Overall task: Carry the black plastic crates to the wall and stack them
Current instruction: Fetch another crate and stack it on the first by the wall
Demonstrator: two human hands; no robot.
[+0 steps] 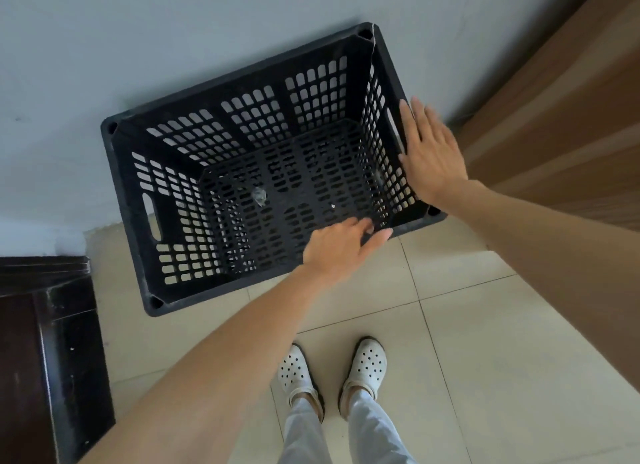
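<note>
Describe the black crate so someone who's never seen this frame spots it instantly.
Start where the pale wall meets the tiled floor. The black crate stands there, between a dark cabinet on the left and a brown wooden panel on the right. Unlike those solid neighbours, it is open-topped with slotted lattice walls.

Dark cabinet [45, 359] left, white clogs [298, 370] on beige tiles [485, 359], perhaps a door [571, 117] right

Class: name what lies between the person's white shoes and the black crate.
Bare floor tiles only, as the head view shows; the left hand reaches over them.
</note>
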